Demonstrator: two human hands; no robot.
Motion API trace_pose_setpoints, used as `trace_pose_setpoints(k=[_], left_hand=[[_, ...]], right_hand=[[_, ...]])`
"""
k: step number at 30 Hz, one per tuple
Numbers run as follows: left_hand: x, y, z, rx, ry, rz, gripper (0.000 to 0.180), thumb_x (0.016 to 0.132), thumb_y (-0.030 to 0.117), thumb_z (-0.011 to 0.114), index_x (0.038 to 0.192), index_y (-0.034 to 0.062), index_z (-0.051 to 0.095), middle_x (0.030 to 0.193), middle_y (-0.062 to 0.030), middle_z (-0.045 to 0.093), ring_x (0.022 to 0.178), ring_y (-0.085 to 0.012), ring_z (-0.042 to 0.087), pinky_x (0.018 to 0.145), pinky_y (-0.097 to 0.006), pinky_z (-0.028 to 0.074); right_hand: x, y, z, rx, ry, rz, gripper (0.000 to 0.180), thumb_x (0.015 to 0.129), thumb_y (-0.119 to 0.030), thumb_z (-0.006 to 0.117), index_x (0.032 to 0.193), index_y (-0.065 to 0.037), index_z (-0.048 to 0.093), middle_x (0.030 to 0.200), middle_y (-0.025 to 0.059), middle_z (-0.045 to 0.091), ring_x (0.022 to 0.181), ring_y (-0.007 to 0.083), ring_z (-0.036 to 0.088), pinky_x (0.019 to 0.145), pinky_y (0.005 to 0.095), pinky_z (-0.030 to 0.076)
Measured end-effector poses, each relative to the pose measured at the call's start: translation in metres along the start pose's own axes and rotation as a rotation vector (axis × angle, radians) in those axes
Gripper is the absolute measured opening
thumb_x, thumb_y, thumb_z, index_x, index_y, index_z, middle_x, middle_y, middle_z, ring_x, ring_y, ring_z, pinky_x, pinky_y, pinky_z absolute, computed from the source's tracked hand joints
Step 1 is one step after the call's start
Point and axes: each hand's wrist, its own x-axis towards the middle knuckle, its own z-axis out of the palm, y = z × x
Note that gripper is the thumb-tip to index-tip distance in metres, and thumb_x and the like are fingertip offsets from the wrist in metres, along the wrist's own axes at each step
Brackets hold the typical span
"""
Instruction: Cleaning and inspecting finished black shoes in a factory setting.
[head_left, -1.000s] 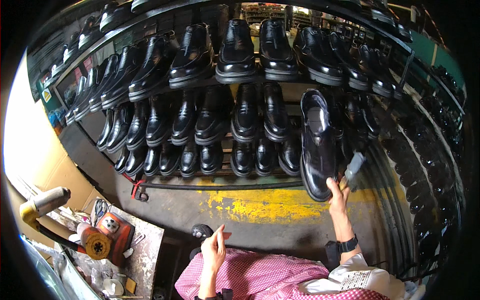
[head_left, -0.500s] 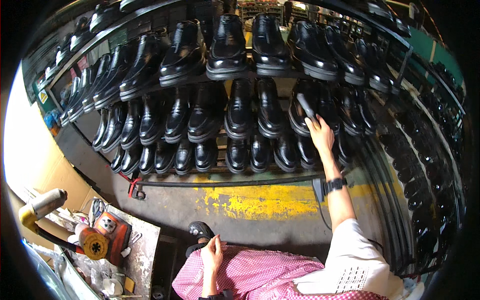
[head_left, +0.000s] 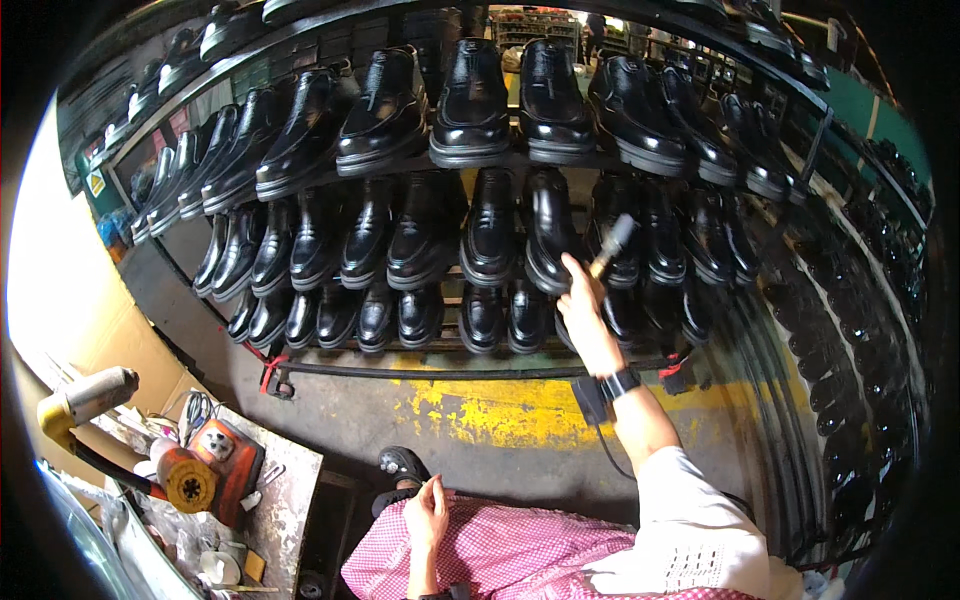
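Right hand (head_left: 583, 305) holds a grey-headed, tan-handled brush (head_left: 617, 238) — best kept tilted off the glossy black leather shoe (head_left: 549, 225) just ahead; left hand (head_left: 426, 514) — grip unclear.

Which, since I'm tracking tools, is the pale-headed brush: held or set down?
The brush is held: its handle runs into the right hand, and its pale head sticks out in front of black shoes.
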Motion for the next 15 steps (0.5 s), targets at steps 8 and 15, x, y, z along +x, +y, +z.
trace_pose_setpoints(k=[8,15], left_hand=[[0.001,-0.021,-0.003,0.086,0.122,0.169,0.024,0.088,0.018,0.049,0.1,0.0018,0.061,0.08,-0.0138,0.065,0.066,-0.0214,0.064,0.061,-0.029,0.049],[0.005,0.032,-0.029,-0.546,0.099,-0.064,0.028,0.092,0.02,0.047,0.111,0.0002,0.054,0.079,-0.008,0.063,0.062,-0.0095,0.058,0.056,-0.022,0.048]], right_hand=[[-0.115,0.041,-0.144,0.088,-0.447,0.034,0.059,0.078,-0.027,0.06,0.131,-0.015,0.037,0.106,0.0048,0.057,0.065,0.01,0.057,0.036,0.0198,0.037],[-0.153,0.072,-0.166,0.132,-0.698,0.756,0.054,0.076,-0.027,0.064,0.121,-0.004,0.046,0.115,0.0116,0.056,0.103,0.026,0.055,0.089,0.041,0.045]])
